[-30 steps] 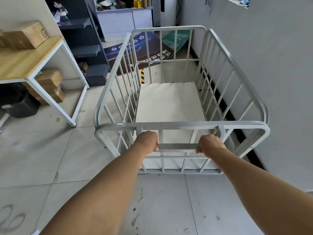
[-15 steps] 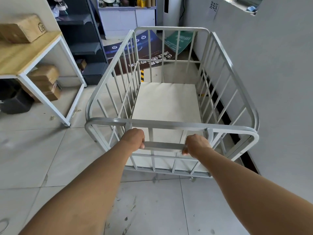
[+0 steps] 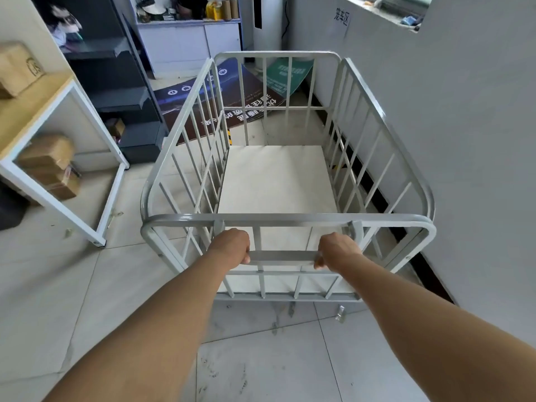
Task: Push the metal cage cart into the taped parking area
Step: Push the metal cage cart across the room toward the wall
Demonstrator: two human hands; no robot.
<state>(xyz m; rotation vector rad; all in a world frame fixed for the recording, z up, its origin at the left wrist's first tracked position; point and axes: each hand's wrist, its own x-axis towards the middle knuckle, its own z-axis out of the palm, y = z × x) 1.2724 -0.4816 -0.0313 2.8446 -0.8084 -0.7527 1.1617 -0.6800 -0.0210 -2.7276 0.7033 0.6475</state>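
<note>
The grey wall (image 3: 478, 140) runs along the right side. The metal cage cart (image 3: 278, 181) stands on the tiled floor (image 3: 58, 300), just beside that wall. A table (image 3: 52, 105) is on the left. The left hand (image 3: 232, 246) and the right hand (image 3: 338, 250) both have fingers curled tight around the cart's near handle bar (image 3: 282, 255).

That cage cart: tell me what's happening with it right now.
A person grips the grey handle bar of the empty metal cage cart with the left hand and right hand, arms stretched forward. The cart stands on the tiled floor close beside the white wall, facing posters lying on the floor. Bits of yellow-black tape show through the bars ahead.
</note>
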